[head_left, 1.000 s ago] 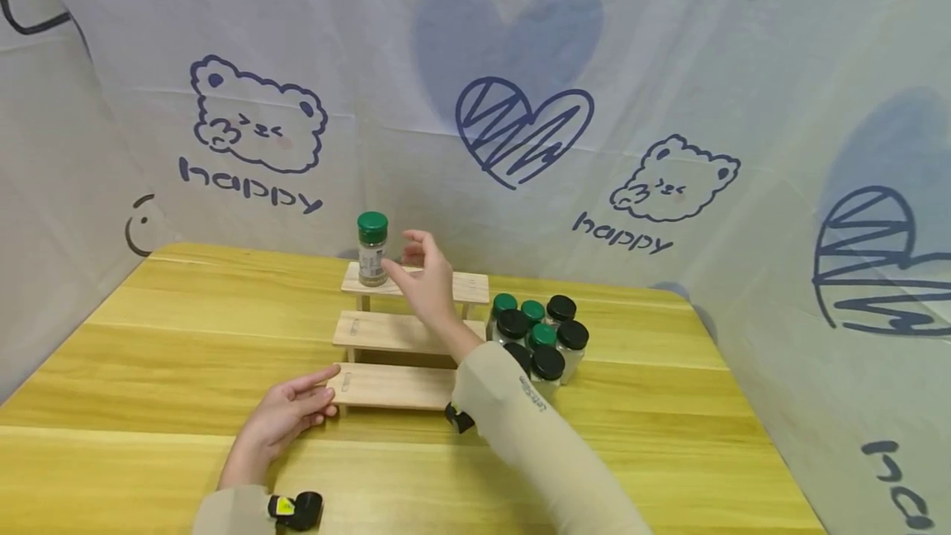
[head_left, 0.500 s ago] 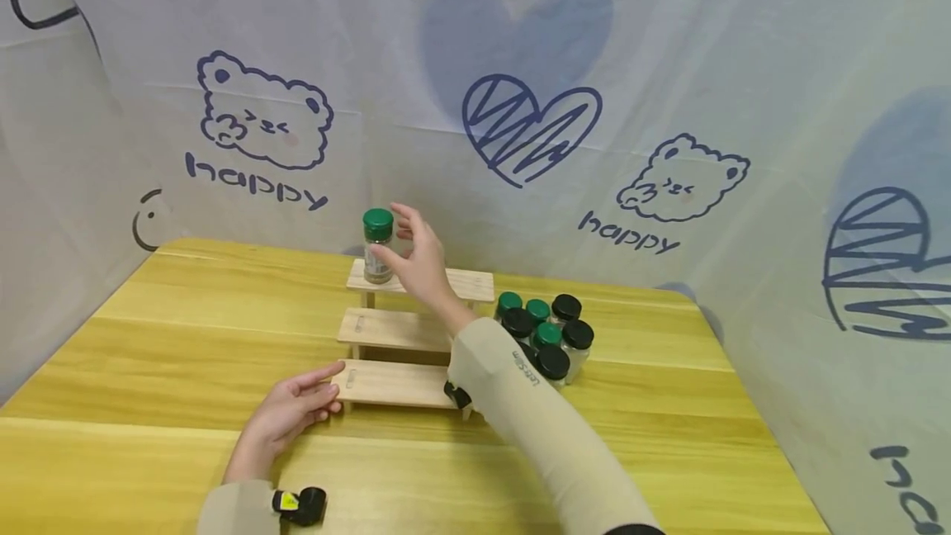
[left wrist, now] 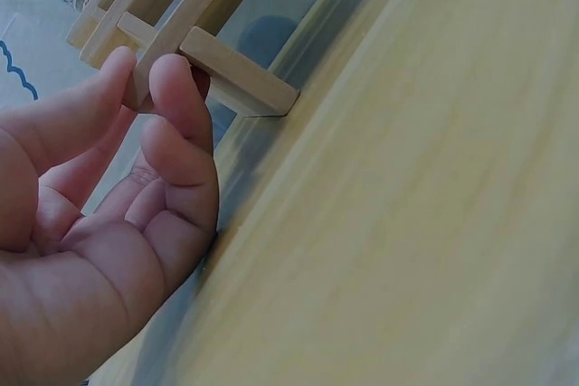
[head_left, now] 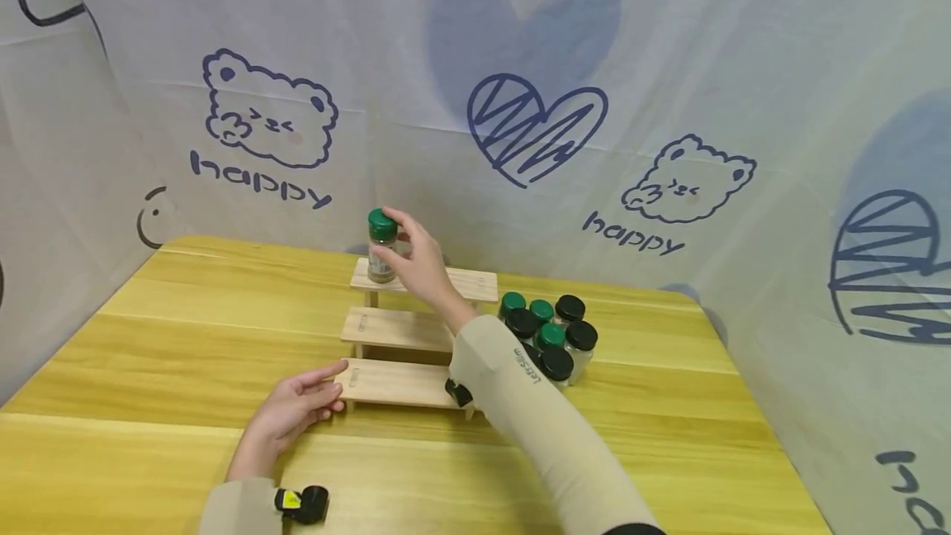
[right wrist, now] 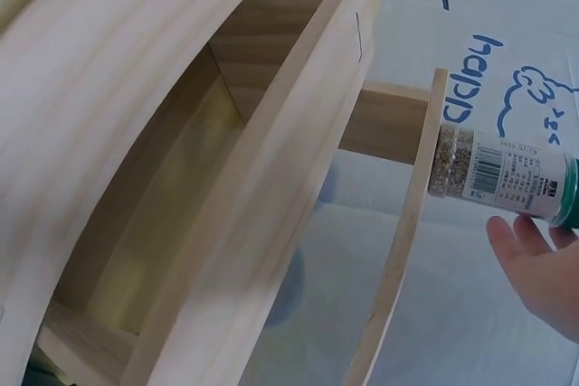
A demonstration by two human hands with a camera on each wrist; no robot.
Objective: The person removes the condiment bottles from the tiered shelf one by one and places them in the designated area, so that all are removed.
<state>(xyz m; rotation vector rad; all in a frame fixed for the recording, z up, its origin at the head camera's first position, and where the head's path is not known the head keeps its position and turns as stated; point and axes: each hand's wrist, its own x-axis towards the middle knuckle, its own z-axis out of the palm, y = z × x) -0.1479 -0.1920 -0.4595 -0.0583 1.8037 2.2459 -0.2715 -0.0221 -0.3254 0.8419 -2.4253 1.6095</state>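
A spice jar with a green cap (head_left: 382, 248) stands upright near the left end of the top step of a three-step wooden rack (head_left: 401, 382). My right hand (head_left: 422, 267) is at the jar's right side, one fingertip against the cap. The thumb lies in front of the jar in the head view; in the right wrist view its tip looks slightly apart from the glass. Seeds or grains show inside the spice jar (right wrist: 507, 169). My left hand (head_left: 297, 403) pinches the left end of the lowest step, its thumb and finger on the wood in the left wrist view.
Right of the rack, several jars with black caps (head_left: 581, 337) and green caps (head_left: 551, 337) stand close together on the wooden table (head_left: 186, 312). The right forearm partly hides them. A printed cloth (head_left: 416, 40) hangs behind the table.
My right hand has come in closer around the jar, and a finger has reached its cap. The left hand keeps its place at the rack. The head view has shifted slightly.
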